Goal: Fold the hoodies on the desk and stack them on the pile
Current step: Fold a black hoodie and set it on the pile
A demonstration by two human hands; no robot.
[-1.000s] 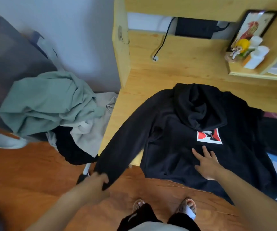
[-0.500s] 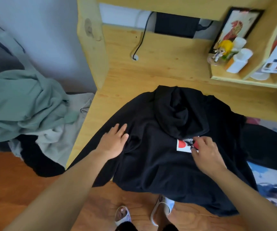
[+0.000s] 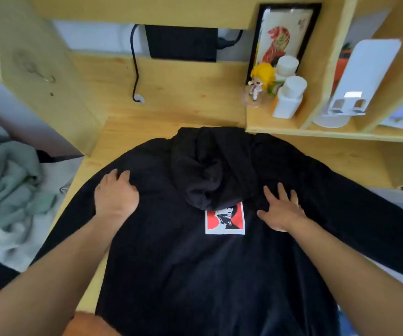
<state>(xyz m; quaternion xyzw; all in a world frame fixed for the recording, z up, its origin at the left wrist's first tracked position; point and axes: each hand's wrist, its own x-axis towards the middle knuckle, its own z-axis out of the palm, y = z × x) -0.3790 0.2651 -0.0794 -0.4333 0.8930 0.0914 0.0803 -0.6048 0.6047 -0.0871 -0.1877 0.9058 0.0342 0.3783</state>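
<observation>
– Where was the hoodie (image 3: pixel 195 275) at that moment?

– It lay spread on the desk (image 3: pixel 171 103), back side up, with the hood (image 3: pixel 210 170) folded down over a small printed patch (image 3: pixel 225 219). Its hem hung over the front edge, and one sleeve (image 3: pixel 365 214) ran off to the right.

– And the hands?

– The left hand (image 3: pixel 115 197) rested on the left shoulder, fingers a little bent into the cloth; I could not tell if they pinched it. The right hand (image 3: pixel 280 209) pressed flat, fingers straight and spread.

– How would it handle?

– Soft and limp, I think, somewhat heavy, not slippery. Better to take it at the shoulder seam and the cuff.
</observation>
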